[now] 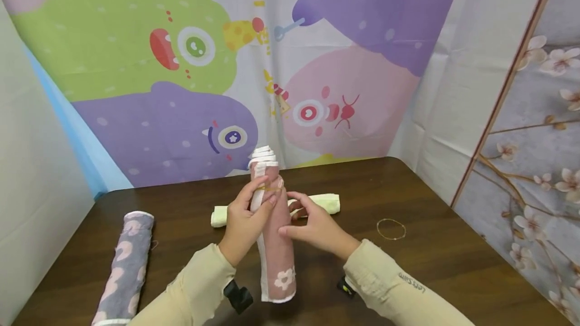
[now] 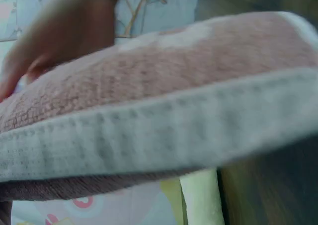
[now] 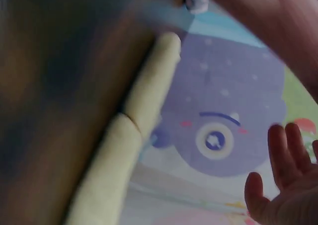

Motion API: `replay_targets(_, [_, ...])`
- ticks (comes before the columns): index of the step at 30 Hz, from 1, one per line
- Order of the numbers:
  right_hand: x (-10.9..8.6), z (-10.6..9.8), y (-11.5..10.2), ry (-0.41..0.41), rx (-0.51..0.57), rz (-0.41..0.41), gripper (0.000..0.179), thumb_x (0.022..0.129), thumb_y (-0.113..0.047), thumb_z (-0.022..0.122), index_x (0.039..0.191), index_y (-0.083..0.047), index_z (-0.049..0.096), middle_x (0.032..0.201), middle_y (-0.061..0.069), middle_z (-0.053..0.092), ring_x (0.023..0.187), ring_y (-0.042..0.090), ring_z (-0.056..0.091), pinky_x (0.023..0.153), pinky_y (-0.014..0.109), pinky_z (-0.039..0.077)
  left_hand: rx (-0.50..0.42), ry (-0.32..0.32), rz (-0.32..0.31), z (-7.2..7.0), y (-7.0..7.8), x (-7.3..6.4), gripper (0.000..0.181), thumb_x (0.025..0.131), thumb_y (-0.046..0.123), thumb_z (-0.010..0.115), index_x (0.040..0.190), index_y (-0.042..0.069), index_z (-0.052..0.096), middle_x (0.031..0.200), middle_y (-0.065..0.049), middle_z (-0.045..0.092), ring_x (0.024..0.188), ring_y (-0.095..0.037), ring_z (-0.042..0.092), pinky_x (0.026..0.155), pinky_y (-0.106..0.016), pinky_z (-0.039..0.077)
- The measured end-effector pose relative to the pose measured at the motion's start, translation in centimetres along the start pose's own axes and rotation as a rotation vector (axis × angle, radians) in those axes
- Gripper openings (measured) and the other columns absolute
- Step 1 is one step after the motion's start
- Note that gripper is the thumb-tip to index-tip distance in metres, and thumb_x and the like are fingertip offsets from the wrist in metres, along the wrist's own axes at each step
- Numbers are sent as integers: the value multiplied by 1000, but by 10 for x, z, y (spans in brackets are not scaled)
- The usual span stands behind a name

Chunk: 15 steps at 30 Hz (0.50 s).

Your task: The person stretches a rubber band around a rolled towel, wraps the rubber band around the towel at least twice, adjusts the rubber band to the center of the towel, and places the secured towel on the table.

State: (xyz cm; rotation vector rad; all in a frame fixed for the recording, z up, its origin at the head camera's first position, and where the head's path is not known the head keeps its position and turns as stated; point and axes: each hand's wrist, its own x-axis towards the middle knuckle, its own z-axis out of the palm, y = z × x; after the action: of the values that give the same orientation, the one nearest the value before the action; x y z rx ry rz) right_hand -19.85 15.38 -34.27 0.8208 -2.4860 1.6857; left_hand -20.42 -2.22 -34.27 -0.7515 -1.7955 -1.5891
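Note:
A pink rolled towel (image 1: 280,245) with white edging and a white flower stands nearly upright in the head view, held off the table. My left hand (image 1: 246,215) grips its upper part from the left, thumb across the front. A thin yellowish band (image 1: 272,188) circles the roll by those fingers. My right hand (image 1: 319,225) is at the roll's right side, fingers loosely bent and thumb tip at the towel. In the left wrist view the pink towel (image 2: 149,81) fills the middle. The right wrist view shows a hand (image 3: 293,185) with spread fingers.
Behind the hands lies a pale yellow rolled towel (image 1: 323,204) on the brown table (image 1: 435,265). A grey and pink rolled towel (image 1: 124,265) lies at the left. One loose thin band (image 1: 391,229) rests at the right. A cartoon-print cloth (image 1: 190,130) hangs behind the table.

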Motion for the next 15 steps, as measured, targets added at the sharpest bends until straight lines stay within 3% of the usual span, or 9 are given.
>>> replay_targets(4, [-8,12,16,-92,119,35,76,78,-11,77,138,10,36,114,20,59,99,24,59,82,32,51,-62,101,-3,6,-1,1,39,82,-13,63,120,-11,53,111,-30,60,96,-3,58,77,-16,49])
replay_targets(9, [-19,33,36,-110,359,154,65,78,-8,76,129,14,42,104,13,63,89,16,61,78,31,52,-120,196,-51,13,-7,-7,37,85,-11,62,120,-14,50,112,-34,57,98,0,58,79,-16,49])
replay_targets(12, [-23,40,43,-79,360,183,54,76,-4,74,120,15,49,95,10,66,81,14,62,74,29,52,-146,180,-69,13,-11,-13,38,86,-10,61,122,-15,48,113,-36,56,98,1,59,79,-16,49])
replay_targets(15, [-24,39,45,-48,302,178,45,74,-1,74,112,15,54,90,11,67,76,14,62,71,29,52,-189,116,-77,8,-17,-18,48,87,-9,60,131,-14,40,116,-30,56,97,0,59,78,-17,50])
